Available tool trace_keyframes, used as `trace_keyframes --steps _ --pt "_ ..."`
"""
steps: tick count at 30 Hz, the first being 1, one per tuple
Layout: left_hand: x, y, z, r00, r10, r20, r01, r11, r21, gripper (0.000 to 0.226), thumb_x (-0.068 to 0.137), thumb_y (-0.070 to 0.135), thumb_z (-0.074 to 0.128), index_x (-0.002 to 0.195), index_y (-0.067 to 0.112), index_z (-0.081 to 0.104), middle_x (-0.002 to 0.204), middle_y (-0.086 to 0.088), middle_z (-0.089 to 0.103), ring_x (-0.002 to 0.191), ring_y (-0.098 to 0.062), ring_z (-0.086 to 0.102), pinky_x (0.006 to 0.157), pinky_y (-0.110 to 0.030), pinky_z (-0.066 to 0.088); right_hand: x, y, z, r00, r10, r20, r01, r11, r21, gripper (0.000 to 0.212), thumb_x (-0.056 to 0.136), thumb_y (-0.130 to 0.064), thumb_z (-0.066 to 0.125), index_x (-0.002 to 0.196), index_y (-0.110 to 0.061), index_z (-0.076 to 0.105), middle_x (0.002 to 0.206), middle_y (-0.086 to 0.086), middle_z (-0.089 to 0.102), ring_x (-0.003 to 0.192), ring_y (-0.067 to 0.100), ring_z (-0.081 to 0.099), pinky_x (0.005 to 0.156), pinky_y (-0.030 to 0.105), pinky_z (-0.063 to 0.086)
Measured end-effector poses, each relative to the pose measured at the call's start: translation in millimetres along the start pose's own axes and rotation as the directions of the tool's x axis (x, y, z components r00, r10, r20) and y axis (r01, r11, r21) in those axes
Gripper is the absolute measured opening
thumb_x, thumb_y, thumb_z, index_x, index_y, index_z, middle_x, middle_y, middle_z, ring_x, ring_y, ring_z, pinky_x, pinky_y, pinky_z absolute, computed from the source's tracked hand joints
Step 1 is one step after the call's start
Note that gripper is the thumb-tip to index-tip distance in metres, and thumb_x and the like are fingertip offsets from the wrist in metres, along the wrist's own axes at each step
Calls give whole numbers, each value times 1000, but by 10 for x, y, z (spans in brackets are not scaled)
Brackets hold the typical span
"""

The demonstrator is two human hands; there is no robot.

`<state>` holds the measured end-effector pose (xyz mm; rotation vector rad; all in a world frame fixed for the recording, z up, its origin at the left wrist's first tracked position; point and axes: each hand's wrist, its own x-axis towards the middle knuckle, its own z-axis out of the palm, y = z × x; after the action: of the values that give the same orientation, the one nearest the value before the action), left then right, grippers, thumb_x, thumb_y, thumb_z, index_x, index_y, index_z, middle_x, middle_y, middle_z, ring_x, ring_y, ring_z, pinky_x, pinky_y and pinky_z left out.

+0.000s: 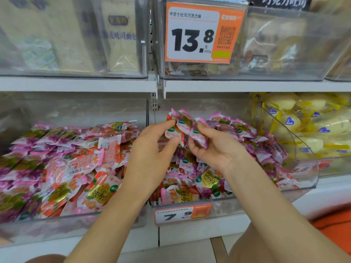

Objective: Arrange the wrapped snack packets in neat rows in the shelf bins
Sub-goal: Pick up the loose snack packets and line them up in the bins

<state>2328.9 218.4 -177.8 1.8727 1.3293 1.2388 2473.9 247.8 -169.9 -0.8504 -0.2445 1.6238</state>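
A small bunch of pink, white and purple snack packets [185, 128] is held above the middle clear bin [300, 186]. My left hand [152, 150] pinches the bunch's left side between thumb and fingers. My right hand [212, 147] grips its right side with curled fingers. Below them the middle bin holds a loose heap of the same packets [205, 183]. The left clear bin [76, 223] is full of matching packets [62, 168], some lying in rough rows, some face down.
A 7.9 price tag [182, 214] hangs on the middle bin's front. The right bin holds yellow-wrapped cakes [307, 126]. Above the white shelf board [247, 85] stand upper bins with bread packs and an orange 13.8 sign [201, 33]. An orange object [334, 223] lies at lower right.
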Motion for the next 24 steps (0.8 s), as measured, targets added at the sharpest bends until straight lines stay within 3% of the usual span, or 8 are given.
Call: trace_keyframes --steps 3,7,10,12,15,17,20,24 --pt "22 -39 -19 1000 -15 -2 15 1000 -14 39 90 20 60 128 31 55 117 18 55 103 7 54 89 -6 42 -15 39 31 993 96 63 -87 988 -125 7 91 -5 53 93 -4 60 87 12 64 72 18 57 65 24 46" --pt "5 -48 -59 997 24 72 -22 999 -24 39 88 18 62 125 30 58 122 17 60 115 1 52 101 -26 43 -42 -1 37 987 137 90 -113 967 -230 15 79 -13 67 93 -8 66 84 9 70 76 21 64 65 34 53" --pt "-6 -41 -111 994 58 95 -59 998 6 42 87 16 63 124 34 56 112 29 56 106 17 49 92 -2 36 -27 -18 21 1000 14 13 -9 953 -304 22 79 -5 68 100 -8 62 88 12 71 80 24 68 67 37 59" --pt "16 -68 -162 998 39 41 -40 999 24 44 88 13 61 127 32 53 112 25 55 103 16 49 89 3 32 22 -57 -26 988 -146 -42 116 901 -418 40 78 1 69 113 -10 53 99 15 69 85 28 69 74 45 58" --pt "67 -142 -233 997 0 -77 2 1000 20 42 91 7 55 128 25 52 122 11 56 113 0 51 101 -18 37 81 -88 -36 946 -322 -41 217 723 -655 45 75 -2 73 112 -10 49 102 11 67 90 25 68 80 47 56" --pt "84 -186 -244 995 -16 -95 18 1000 18 41 91 2 52 127 22 53 125 5 56 116 -6 51 101 -21 38 146 -55 -21 920 -390 30 254 536 -805 46 74 -7 76 110 -5 48 99 6 64 86 18 64 74 37 56" --pt "84 -228 -215 996 -23 -81 25 999 29 42 91 -1 50 126 21 54 126 3 55 114 -6 51 96 -13 36 261 43 72 884 -438 160 296 262 -918 35 80 -10 73 102 -9 46 83 -4 53 69 3 49 54 13 39" --pt "90 -268 -188 997 -7 -72 9 999 30 41 91 -2 50 125 22 55 124 3 52 100 7 50 86 4 32 508 219 192 881 -433 189 269 130 -954 34 79 -13 72 104 -1 53 94 12 63 83 23 62 55 26 46"
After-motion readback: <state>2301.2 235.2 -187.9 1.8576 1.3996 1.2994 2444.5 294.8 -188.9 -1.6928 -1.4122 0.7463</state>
